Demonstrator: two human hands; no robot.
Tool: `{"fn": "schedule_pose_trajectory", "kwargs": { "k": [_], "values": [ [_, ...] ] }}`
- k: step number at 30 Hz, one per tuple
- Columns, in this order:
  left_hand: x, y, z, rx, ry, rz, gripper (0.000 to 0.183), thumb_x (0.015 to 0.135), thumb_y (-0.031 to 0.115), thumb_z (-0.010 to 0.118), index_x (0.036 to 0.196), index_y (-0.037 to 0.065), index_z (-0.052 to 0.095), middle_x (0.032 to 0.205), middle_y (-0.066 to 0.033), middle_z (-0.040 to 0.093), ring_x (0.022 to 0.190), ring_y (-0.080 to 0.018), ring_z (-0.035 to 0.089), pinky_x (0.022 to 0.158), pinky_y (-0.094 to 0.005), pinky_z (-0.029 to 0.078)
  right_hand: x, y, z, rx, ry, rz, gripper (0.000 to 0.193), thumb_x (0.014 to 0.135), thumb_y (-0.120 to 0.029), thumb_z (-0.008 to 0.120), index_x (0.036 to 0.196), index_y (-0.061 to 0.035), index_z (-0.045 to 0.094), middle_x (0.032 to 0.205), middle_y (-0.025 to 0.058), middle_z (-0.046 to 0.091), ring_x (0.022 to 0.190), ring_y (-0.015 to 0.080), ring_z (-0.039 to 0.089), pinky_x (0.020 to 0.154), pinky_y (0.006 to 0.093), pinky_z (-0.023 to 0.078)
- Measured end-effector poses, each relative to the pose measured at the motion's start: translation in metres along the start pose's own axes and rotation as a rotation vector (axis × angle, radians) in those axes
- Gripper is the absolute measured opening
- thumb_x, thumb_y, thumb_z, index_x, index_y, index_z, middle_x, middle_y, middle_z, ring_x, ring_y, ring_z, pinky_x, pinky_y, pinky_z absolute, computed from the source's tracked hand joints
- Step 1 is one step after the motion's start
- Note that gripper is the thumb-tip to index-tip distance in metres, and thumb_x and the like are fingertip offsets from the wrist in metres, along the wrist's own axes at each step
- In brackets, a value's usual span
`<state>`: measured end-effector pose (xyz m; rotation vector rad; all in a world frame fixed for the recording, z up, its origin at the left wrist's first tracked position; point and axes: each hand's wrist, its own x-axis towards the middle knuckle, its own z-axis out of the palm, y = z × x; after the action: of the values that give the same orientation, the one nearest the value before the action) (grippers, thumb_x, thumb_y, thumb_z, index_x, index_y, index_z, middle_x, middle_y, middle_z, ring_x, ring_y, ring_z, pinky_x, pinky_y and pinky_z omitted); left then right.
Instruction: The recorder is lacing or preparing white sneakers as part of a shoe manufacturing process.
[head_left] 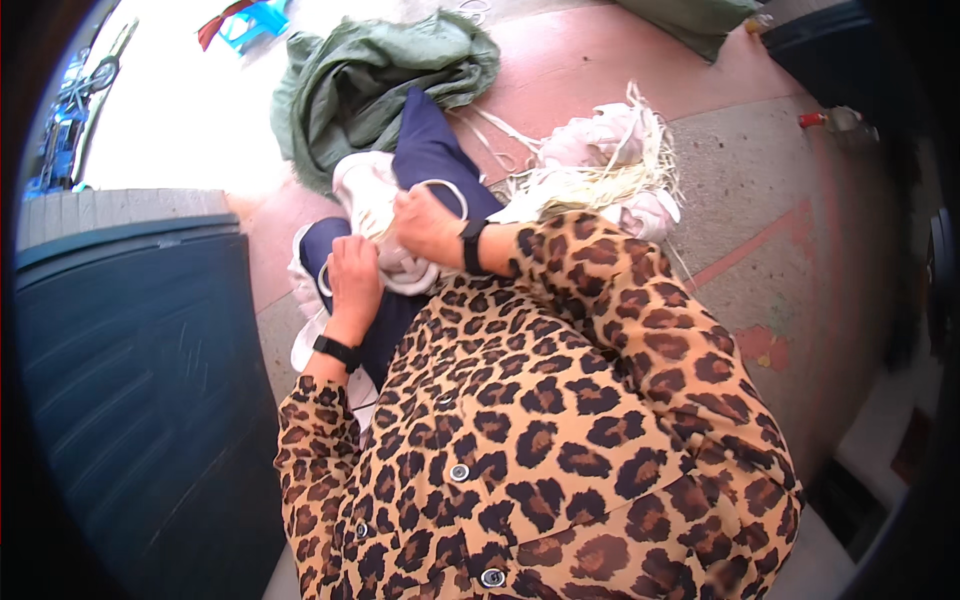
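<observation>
Right hand [428, 228] is closed round a white cord [462, 198], left hand [355, 277] curled, can't tell on what; pale bundle [364, 182] between them, green cloth [320, 110] beyond.

The shirt [560, 400] is tan with black-and-brown leopard spots, the trousers [432, 145] navy, and both wristbands [338, 354] black. The bundle [362, 190] is white and pale pink, its cord [457, 190] white, and the pile [598, 138] pink with cream strings [660, 150]. The sack [308, 115] is dull green, the panel [135, 370] dark blue, the stool [262, 22] bright blue, the floor [560, 60] patchy pink and grey.
</observation>
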<state>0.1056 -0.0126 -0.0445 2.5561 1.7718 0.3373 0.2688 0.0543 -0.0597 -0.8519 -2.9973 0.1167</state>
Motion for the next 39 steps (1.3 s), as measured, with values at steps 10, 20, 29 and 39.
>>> {"fn": "schedule_pose_trajectory", "kwargs": {
  "k": [10, 20, 29, 39],
  "values": [
    [0.047, 0.005, -0.044, -1.294, 0.164, -0.717, 0.016, 0.087, 0.012, 0.056, 0.081, -0.002, 0.058, 0.067, -0.0007, 0.056, 0.060, -0.0068, 0.050, 0.055, -0.0222, 0.041, 0.038, 0.025, -0.044, 0.895, 0.506, 0.197, 0.015, 0.081, -0.017, 0.060, 0.084, -0.0028, 0.064, 0.082, 0.0145, 0.056, 0.077, 0.0293, 0.057, 0.068, 0.0358, 0.046],
    [-0.095, -0.080, -0.055, -0.905, -0.043, -1.156, 0.030, 0.087, 0.020, 0.057, 0.109, -0.001, 0.057, 0.089, -0.0039, 0.061, 0.070, -0.0085, 0.055, 0.055, -0.0218, 0.044, -0.161, 0.198, 0.112, 0.696, 0.398, 1.315, 0.033, 0.077, -0.016, 0.052, 0.104, -0.0001, 0.061, 0.101, 0.0241, 0.061, 0.099, 0.0366, 0.056, 0.088, 0.0417, 0.042],
    [-0.195, -0.091, -0.056, -0.825, -0.058, -1.338, 0.014, 0.082, 0.010, 0.057, 0.094, 0.002, 0.060, 0.073, 0.0009, 0.057, 0.057, -0.0065, 0.051, 0.046, -0.0191, 0.040, -0.261, 0.178, 0.190, 0.829, -0.057, 1.716, 0.056, 0.077, -0.024, 0.053, 0.132, -0.0198, 0.044, 0.143, 0.0115, 0.026, 0.128, 0.0384, 0.025, 0.102, 0.0496, 0.029],
    [-0.243, -0.089, -0.079, -0.914, -0.321, -1.517, 0.006, 0.080, 0.006, 0.057, 0.086, 0.007, 0.056, 0.063, 0.0001, 0.050, 0.049, -0.0095, 0.047, 0.039, -0.0209, 0.035, -0.250, 0.176, 0.227, 1.137, 0.153, 1.588, 0.042, 0.072, -0.027, 0.067, 0.110, -0.0097, 0.063, 0.112, 0.0140, 0.060, 0.103, 0.0322, 0.055, 0.087, 0.0374, 0.043]
  ]
}}
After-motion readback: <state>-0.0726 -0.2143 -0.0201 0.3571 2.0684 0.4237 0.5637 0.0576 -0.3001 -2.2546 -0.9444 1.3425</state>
